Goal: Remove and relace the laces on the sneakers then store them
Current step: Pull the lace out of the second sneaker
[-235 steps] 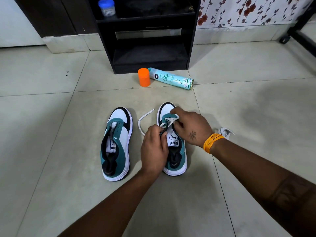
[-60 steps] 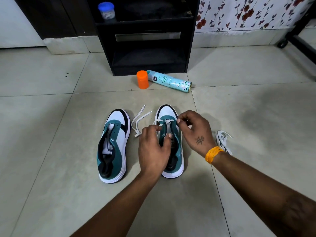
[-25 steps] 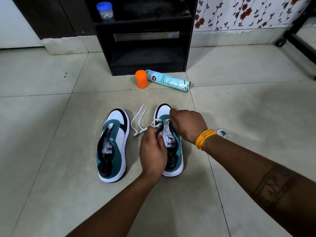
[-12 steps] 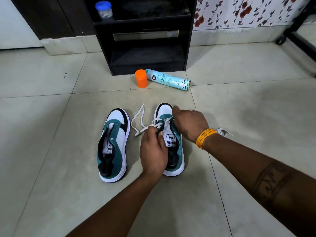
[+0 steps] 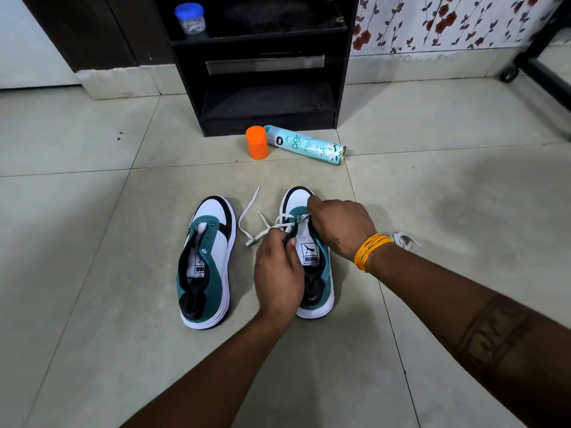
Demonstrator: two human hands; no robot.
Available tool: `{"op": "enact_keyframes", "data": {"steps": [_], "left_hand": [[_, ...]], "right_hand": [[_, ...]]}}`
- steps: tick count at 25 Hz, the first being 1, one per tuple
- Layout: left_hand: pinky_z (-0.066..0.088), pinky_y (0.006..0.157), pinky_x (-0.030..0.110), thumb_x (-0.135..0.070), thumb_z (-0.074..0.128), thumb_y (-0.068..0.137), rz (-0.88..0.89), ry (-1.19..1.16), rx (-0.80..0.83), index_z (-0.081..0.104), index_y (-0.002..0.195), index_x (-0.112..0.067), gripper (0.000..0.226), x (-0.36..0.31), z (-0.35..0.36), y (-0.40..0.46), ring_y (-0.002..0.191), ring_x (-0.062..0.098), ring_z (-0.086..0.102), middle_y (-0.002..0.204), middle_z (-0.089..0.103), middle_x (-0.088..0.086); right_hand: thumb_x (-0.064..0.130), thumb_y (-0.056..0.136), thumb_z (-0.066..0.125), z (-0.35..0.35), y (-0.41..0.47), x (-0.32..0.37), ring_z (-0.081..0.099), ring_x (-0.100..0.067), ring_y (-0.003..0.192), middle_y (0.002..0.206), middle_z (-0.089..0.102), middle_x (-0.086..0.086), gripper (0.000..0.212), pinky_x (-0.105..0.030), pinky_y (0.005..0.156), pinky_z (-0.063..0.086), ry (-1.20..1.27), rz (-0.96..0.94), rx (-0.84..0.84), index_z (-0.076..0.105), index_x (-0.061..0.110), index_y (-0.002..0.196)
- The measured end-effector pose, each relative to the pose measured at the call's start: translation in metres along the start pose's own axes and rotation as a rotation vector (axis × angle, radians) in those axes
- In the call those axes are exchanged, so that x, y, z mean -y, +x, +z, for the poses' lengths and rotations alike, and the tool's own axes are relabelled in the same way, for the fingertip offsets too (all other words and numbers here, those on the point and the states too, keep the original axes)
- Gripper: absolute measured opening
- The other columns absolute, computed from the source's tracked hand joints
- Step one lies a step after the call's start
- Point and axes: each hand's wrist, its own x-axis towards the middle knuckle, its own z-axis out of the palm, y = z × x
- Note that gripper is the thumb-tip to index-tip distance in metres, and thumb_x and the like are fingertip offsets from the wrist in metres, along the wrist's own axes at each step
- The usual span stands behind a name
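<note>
Two teal, white and black sneakers stand side by side on the floor, toes away from me. The left sneaker [image 5: 206,261] has no lace. The right sneaker [image 5: 312,257] has a white lace [image 5: 251,222] crossing its lowest eyelets, with both loose ends lying on the tiles to its left. My left hand [image 5: 279,271] pinches the lace at the sneaker's left eyelet edge. My right hand [image 5: 340,225] is curled over the toe end and grips the lace there. A second white lace [image 5: 403,240] lies bunched on the floor beyond my right wrist.
An orange cap [image 5: 257,142] stands beside a teal spray can [image 5: 306,144] lying on the floor ahead. Behind them is a black shelf unit [image 5: 265,66] with a blue-lidded jar [image 5: 189,17]. A black wheeled frame [image 5: 537,66] runs along the far right.
The lace's loose ends have shifted a little on the floor left of the right sneaker. Both hands stay at its lower eyelets, barely moved.
</note>
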Motion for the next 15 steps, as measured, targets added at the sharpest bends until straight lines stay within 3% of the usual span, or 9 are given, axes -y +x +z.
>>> {"op": "enact_keyframes", "data": {"steps": [3,5,7,9,11,13,15], "left_hand": [[0.043,0.074,0.039,-0.016,0.055,0.102,-0.005,-0.002,0.005,0.054,0.099,-0.012,0.005,0.000,0.000,0.000,0.089,0.026,0.057,0.095,0.065,0.004],[0.044,0.074,0.039,-0.016,0.055,0.102,-0.002,-0.006,0.002,0.053,0.098,-0.013,0.005,-0.001,0.000,0.000,0.089,0.026,0.057,0.094,0.065,0.003],[0.043,0.074,0.039,-0.016,0.055,0.102,0.011,0.004,-0.001,0.053,0.097,-0.013,0.005,0.000,0.000,0.001,0.088,0.027,0.057,0.094,0.064,0.004],[0.043,0.073,0.040,-0.015,0.055,0.102,0.017,0.013,-0.001,0.052,0.097,-0.013,0.006,0.000,0.001,0.001,0.088,0.027,0.056,0.094,0.064,0.004],[0.044,0.073,0.041,-0.015,0.055,0.102,0.003,0.005,0.007,0.052,0.097,-0.013,0.006,0.001,0.001,0.001,0.089,0.027,0.057,0.094,0.064,0.004],[0.045,0.075,0.041,-0.015,0.055,0.102,-0.004,-0.005,0.008,0.053,0.098,-0.013,0.005,0.000,0.000,0.001,0.090,0.027,0.057,0.095,0.064,0.004],[0.046,0.077,0.041,-0.016,0.055,0.102,-0.005,-0.003,0.009,0.054,0.100,-0.013,0.003,0.001,0.001,0.001,0.092,0.026,0.058,0.097,0.066,0.003]], "right_hand": [[0.024,0.099,0.049,0.011,0.000,-0.019,0.066,-0.042,0.092,0.103,0.070,-0.017,0.023,-0.035,0.064,0.038,0.194,0.394,0.019,0.054,0.006,0.112],[0.024,0.098,0.049,0.015,-0.003,-0.028,0.065,-0.042,0.095,0.104,0.070,-0.018,0.024,-0.033,0.067,0.040,0.376,0.531,0.028,0.059,0.006,0.110],[0.023,0.098,0.049,0.011,-0.005,-0.022,0.066,-0.042,0.093,0.101,0.071,-0.017,0.028,-0.033,0.066,0.039,0.382,0.397,0.011,0.058,0.012,0.122],[0.021,0.097,0.050,0.003,-0.006,-0.010,0.066,-0.041,0.088,0.098,0.071,-0.013,0.039,-0.034,0.063,0.037,0.227,0.138,0.020,0.048,0.021,0.136],[0.018,0.094,0.052,-0.003,-0.004,0.001,0.065,-0.040,0.084,0.096,0.070,-0.011,0.039,-0.035,0.060,0.033,0.051,-0.018,0.017,0.046,0.020,0.132],[0.017,0.094,0.052,0.000,-0.001,-0.002,0.066,-0.041,0.085,0.097,0.070,-0.013,0.031,-0.035,0.061,0.033,0.008,0.081,0.028,0.047,0.013,0.124],[0.017,0.094,0.052,0.011,0.000,-0.017,0.066,-0.042,0.093,0.102,0.069,-0.016,0.022,-0.035,0.065,0.039,0.206,0.368,0.069,0.053,0.008,0.114]]}}
